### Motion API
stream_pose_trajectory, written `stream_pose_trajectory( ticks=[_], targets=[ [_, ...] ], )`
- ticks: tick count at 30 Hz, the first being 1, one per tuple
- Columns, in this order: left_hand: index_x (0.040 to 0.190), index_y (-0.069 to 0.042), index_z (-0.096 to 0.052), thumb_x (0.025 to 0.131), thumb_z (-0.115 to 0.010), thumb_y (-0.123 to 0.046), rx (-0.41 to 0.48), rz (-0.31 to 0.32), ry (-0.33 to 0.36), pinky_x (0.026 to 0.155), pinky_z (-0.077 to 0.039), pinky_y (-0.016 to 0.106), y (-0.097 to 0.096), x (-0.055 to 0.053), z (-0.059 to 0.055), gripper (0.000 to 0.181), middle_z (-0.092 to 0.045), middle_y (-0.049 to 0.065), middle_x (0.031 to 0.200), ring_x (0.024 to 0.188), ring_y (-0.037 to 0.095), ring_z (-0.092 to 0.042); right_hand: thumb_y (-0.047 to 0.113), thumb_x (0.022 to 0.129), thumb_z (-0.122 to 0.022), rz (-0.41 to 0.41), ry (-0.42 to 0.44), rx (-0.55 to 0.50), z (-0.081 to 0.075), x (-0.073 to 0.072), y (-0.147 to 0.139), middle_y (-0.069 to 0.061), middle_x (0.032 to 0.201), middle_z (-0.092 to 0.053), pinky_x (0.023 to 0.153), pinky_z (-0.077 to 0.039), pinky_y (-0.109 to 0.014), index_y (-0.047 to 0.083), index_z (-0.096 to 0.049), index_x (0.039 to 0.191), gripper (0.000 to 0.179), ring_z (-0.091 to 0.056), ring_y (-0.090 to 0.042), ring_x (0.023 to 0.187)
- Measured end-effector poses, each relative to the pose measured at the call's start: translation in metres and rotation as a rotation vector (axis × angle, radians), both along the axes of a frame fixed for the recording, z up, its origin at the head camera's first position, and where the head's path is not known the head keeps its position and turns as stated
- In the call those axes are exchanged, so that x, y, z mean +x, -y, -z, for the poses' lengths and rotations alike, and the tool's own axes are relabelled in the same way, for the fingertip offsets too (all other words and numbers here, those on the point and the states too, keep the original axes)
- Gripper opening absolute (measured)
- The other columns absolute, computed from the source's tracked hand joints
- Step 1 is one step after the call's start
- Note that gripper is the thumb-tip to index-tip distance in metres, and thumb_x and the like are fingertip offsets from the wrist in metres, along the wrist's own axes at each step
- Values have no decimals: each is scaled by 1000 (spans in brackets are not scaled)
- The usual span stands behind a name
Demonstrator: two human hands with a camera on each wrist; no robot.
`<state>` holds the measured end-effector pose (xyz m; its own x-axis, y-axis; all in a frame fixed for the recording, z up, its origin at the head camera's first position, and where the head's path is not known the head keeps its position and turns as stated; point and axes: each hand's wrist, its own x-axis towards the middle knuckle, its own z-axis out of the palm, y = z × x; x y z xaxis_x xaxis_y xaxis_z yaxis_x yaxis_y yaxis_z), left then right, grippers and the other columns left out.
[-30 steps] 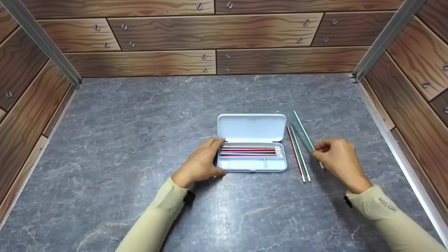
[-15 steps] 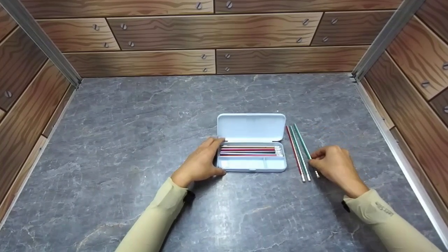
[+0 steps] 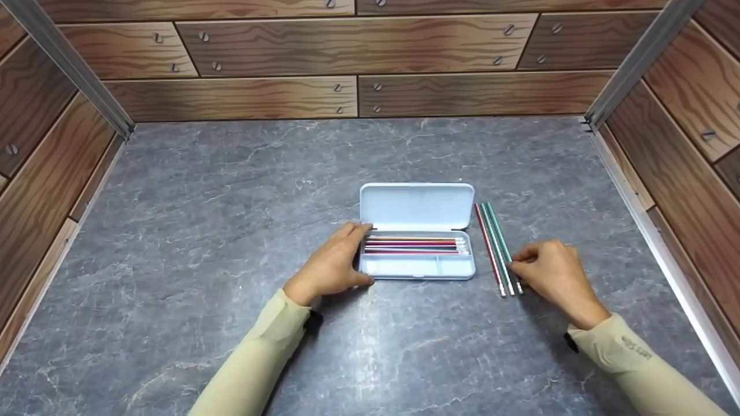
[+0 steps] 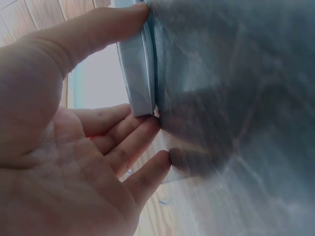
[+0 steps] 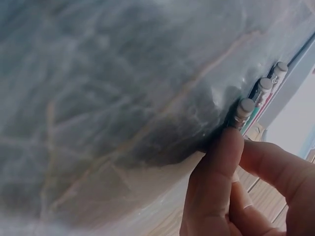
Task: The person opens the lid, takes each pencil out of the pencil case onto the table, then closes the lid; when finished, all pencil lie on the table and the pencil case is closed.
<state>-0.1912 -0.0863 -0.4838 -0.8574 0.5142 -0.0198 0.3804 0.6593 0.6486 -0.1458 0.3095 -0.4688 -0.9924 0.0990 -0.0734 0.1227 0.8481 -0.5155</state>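
Observation:
A light-blue pencil case (image 3: 399, 267) lies open in the head view, with several pencils (image 3: 410, 245) in its rear compartment. My left hand (image 3: 328, 263) holds the case's left end between thumb and fingers; the left wrist view shows the thumb on one side of the case (image 4: 135, 73) and fingers at its corner. Right of the case lie a red pencil (image 3: 489, 247) and a green pencil (image 3: 494, 237), side by side. My right hand (image 3: 552, 271) pinches another green pencil (image 3: 500, 234) near its eraser end (image 5: 244, 109), close beside them on the tabletop.
The case's front compartment (image 3: 399, 266) has a small divider and holds no pencils. Grey marbled tabletop (image 3: 231, 190) surrounds everything. Wood-patterned panels (image 3: 358, 49) close off the back and sides, with metal posts (image 3: 642, 69) at the rear corners.
My right hand has brought the green pencil left and nearer to me, lining it up beside the other two. My left hand stays at the case.

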Motion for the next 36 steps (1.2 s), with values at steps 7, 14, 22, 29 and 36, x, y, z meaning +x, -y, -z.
stream_pose_trajectory(
  ticks=[7, 14, 22, 29, 36],
  targets=[
    [168, -2, -45, 78, -100, -19, 14, 2, -40, 129, -47, 55, 4, -13, 27, 106, -56, 17, 160, 153, 38, -53, 20, 94, -82, 1, 28, -31, -4, -4, 0, -13, 90, -85, 61, -55, -26, -1, -87, 106, 25, -68, -8, 67],
    [168, 2, -44, 80, -98, -14, -7, 5, -31, 127, -49, 53, 3, -8, 7, 104, -57, 20, 157, 147, 38, -55, 19, 98, -82, -65, -140, -46, -24, -22, 14, -22, 106, -86, 74, -63, -35, 1, -86, 114, 24, -80, -28, 82],
    [169, 2, -43, 81, -98, -12, 2, -11, 10, 131, -46, 53, 0, -2, -3, 104, -54, 20, 162, 152, 39, -52, 2, 94, -85, -450, -304, -41, -26, -42, 52, -16, 103, -86, 86, -69, -49, 1, -87, 108, 15, -82, -33, 93],
    [169, 1, -43, 81, -98, -12, -4, -17, 21, 130, -47, 54, -2, -1, 2, 104, -55, 19, 161, 151, 38, -53, 1, 93, -86, -723, -277, 101, -13, -43, 72, -15, 104, -86, 89, -68, -52, 0, -87, 110, 16, -82, -34, 97],
    [168, 2, -44, 81, -98, -12, 9, -8, 11, 128, -48, 55, -1, 0, 0, 103, -56, 20, 158, 148, 39, -54, -3, 95, -82, -762, -294, 113, -7, -43, 75, -16, 101, -84, 87, -68, -51, -1, -87, 109, 16, -81, -34, 95]
  ],
)
